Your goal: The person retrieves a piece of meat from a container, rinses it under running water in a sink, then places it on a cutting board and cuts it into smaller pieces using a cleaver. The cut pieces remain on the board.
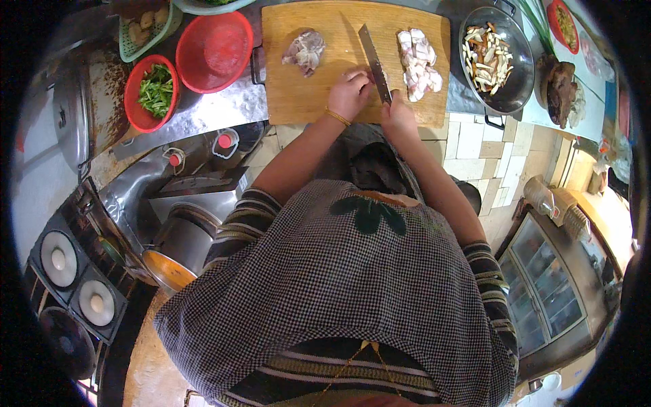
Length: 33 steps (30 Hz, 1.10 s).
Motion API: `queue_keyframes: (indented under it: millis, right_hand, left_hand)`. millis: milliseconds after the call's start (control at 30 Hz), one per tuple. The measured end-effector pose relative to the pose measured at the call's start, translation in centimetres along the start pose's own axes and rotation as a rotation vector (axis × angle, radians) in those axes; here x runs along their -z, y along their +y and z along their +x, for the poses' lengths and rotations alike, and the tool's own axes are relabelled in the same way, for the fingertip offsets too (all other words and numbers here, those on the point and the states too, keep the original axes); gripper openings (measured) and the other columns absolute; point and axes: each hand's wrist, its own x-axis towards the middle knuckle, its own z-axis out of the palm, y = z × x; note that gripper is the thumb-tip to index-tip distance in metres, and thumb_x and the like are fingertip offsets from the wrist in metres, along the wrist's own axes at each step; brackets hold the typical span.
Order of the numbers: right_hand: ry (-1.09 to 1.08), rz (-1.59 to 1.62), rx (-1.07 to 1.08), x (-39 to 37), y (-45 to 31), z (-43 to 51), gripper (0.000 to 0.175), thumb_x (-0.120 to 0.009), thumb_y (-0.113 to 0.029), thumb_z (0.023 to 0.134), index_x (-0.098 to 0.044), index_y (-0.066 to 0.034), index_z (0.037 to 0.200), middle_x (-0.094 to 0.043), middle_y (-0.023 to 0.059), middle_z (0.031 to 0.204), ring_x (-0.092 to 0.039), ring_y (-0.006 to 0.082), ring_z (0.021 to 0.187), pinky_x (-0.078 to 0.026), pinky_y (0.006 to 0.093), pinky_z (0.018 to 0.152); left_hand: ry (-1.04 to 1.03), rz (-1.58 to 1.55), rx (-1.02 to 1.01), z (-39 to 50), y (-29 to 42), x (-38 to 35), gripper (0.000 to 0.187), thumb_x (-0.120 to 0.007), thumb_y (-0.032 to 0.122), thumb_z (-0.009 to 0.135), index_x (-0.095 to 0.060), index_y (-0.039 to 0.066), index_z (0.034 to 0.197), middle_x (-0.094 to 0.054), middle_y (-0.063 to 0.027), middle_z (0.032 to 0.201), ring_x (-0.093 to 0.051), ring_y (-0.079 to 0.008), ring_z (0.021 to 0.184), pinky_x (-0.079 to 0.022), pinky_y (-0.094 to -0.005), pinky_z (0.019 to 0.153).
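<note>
A wooden cutting board (330,102) lies in front of me. My right hand (399,114) is closed on the handle of a kitchen knife (374,61), whose wide blade points away from me over the board. Just left of the blade is my left hand (352,94), its fingers curled; a small pale bit shows beside the blade, and whether the fingers hold it is hidden. Pieces of raw meat (419,63) are heaped on the board's right side. A larger lump of raw meat (305,51) rests on the left side.
Left of the board stand a red plastic basin (190,61), a red bowl (128,104) of cut green vegetables and a green basket (125,47). On the right are a two-handled wok (524,66) with pale and brown slices, a dark brown chunk (559,94) and green stalks (536,25).
</note>
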Motion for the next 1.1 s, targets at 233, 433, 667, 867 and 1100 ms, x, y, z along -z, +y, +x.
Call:
queue_keyframes:
  millis: [233, 433, 667, 867, 1100]
  right_hand:
    - [-0.071, 0.085, -0.076, 0.4, 0.7, -2.3, 0.023, -0.050, -0.013, 0.086, -0.042, -0.0003, 0.103, -0.061, 0.0313, 0.079, -0.060, 0.0497, 0.077, -0.045, 0.0584, 0.070]
    - [0.010, 0.091, -0.040, -0.3, -0.5, 0.8, 0.026, -0.051, -0.016, 0.086, -0.046, 0.0006, 0.106, -0.062, 0.0313, 0.085, -0.060, 0.0485, 0.081, -0.047, 0.0559, 0.072]
    - [0.054, 0.115, 0.095, -0.8, 2.0, 5.8, 0.026, -0.052, -0.017, 0.086, -0.051, 0.0017, 0.105, -0.062, 0.0291, 0.087, -0.061, 0.0464, 0.085, -0.048, 0.0512, 0.076]
    - [0.089, 0.015, 0.075, 1.5, -0.1, 3.4, 0.023, -0.050, -0.017, 0.088, -0.047, -0.0009, 0.104, -0.061, 0.0300, 0.083, -0.060, 0.0487, 0.081, -0.048, 0.0546, 0.070]
    - [0.045, -0.054, 0.041, 1.3, -1.0, 0.3, 0.024, -0.049, -0.017, 0.089, -0.042, -0.0008, 0.106, -0.061, 0.0308, 0.074, -0.060, 0.0500, 0.072, -0.048, 0.0575, 0.065]
  left_hand:
    - [-0.014, 0.003, -0.002, 0.4, -0.5, -0.4, 0.009, -0.070, 0.005, 0.074, -0.062, 0.006, 0.079, -0.066, -0.0105, 0.090, -0.063, -0.0305, 0.088, -0.051, -0.0382, 0.077]
    - [0.030, 0.009, -0.082, 0.3, -1.1, -0.5, 0.009, -0.067, 0.006, 0.071, -0.060, 0.004, 0.077, -0.065, -0.0118, 0.088, -0.061, -0.0320, 0.085, -0.051, -0.0397, 0.075]
    - [-0.087, 0.040, -0.072, 0.1, -0.8, 0.2, 0.007, -0.068, 0.009, 0.077, -0.062, 0.006, 0.081, -0.068, -0.0106, 0.096, -0.064, -0.0293, 0.092, -0.052, -0.0385, 0.079]
    - [-0.041, 0.068, -0.126, -0.7, -0.5, 0.9, 0.007, -0.067, 0.007, 0.077, -0.064, 0.005, 0.083, -0.067, -0.0107, 0.098, -0.063, -0.0293, 0.096, -0.051, -0.0383, 0.083]
    - [-0.049, 0.013, -0.115, -0.6, -0.6, 0.5, 0.009, -0.065, 0.003, 0.077, -0.064, 0.005, 0.086, -0.066, -0.0116, 0.102, -0.062, -0.0300, 0.097, -0.051, -0.0373, 0.083]
